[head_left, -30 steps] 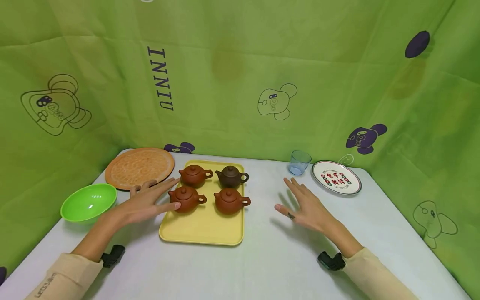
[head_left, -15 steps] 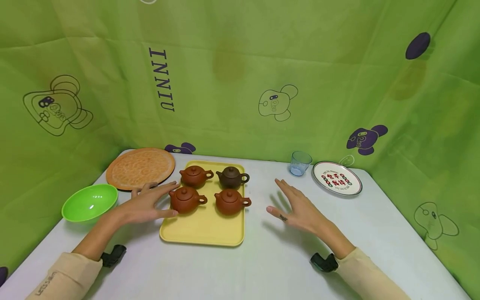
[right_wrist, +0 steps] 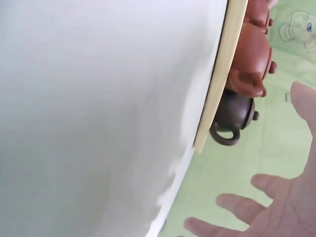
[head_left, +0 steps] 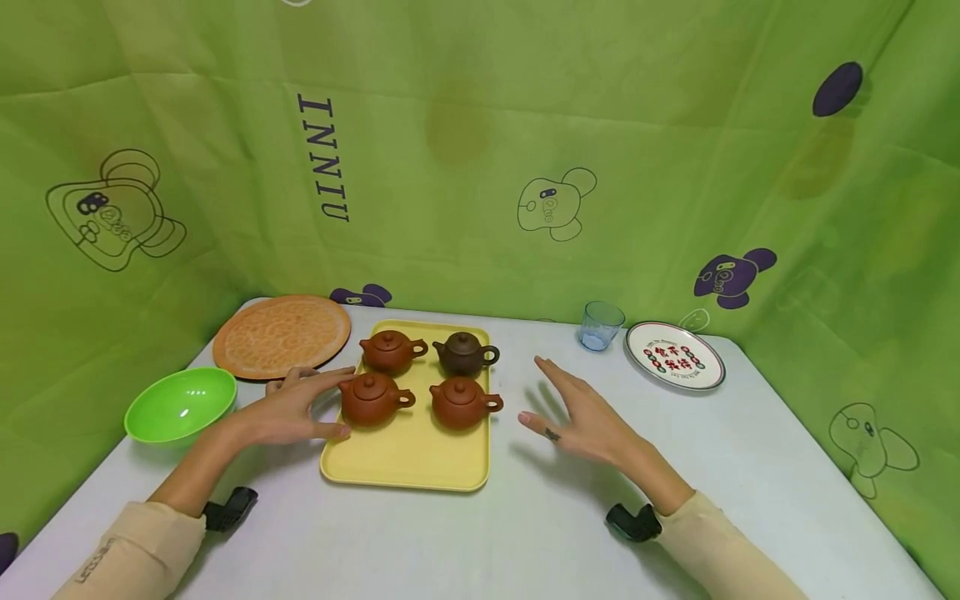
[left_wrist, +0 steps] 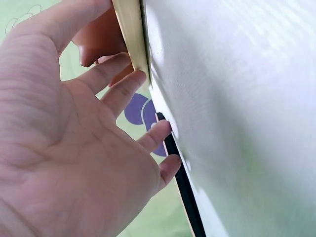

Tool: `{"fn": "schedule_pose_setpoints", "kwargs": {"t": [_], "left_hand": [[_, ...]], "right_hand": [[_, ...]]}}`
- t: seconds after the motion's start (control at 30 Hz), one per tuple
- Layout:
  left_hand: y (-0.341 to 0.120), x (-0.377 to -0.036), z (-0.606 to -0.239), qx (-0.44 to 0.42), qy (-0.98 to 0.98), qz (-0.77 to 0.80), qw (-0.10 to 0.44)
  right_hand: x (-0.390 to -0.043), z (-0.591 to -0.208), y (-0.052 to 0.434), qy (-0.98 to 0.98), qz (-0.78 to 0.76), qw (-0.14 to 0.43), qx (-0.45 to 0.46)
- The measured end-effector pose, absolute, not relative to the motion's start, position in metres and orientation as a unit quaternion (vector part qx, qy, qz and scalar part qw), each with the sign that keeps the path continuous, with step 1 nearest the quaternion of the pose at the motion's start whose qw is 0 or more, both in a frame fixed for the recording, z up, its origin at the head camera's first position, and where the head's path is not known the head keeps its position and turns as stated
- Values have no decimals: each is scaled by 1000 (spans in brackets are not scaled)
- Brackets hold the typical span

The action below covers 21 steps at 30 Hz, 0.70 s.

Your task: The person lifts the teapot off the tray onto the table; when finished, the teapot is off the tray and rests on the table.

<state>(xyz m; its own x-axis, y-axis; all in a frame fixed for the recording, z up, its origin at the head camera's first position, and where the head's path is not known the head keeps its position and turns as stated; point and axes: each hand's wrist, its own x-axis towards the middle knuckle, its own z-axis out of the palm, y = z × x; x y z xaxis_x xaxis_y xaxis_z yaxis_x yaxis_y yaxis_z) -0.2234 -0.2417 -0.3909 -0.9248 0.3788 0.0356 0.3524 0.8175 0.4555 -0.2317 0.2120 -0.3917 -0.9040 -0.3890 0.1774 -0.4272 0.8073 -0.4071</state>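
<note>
A yellow tray (head_left: 408, 462) lies left of the table's middle, bearing three red-brown teapots, at front left (head_left: 367, 403), front right (head_left: 457, 405) and back left (head_left: 387, 353). Behind the front right one sits a dark brown teapot (head_left: 460, 356). My left hand (head_left: 288, 414) is at the tray's left edge, thumb and fingers spread along it; the left wrist view has fingertips right at the rim (left_wrist: 132, 39). Apart from the tray, to its right, my right hand (head_left: 588, 421) hovers over the table with fingers extended and nothing in it.
On the left are a green bowl (head_left: 180, 406) and a round orange pizza-like board (head_left: 281, 335) behind it. A blue glass (head_left: 600, 327) and a printed white plate (head_left: 675, 357) stand at the back right. Green curtain (head_left: 450, 167) encloses the back and sides.
My right hand has moved left, closer to the tray. My left thumb has drawn back a little from the front left teapot to the tray's edge. Tray and teapots stay in place.
</note>
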Motion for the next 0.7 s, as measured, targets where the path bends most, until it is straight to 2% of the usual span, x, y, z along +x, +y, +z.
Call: {"fn": "schedule_pose_setpoints", "kwargs": {"t": [0.7], "left_hand": [[-245, -227, -395, 192, 948, 250, 38]], "right_hand": [[-238, -393, 187, -907, 325, 20, 265]]}}
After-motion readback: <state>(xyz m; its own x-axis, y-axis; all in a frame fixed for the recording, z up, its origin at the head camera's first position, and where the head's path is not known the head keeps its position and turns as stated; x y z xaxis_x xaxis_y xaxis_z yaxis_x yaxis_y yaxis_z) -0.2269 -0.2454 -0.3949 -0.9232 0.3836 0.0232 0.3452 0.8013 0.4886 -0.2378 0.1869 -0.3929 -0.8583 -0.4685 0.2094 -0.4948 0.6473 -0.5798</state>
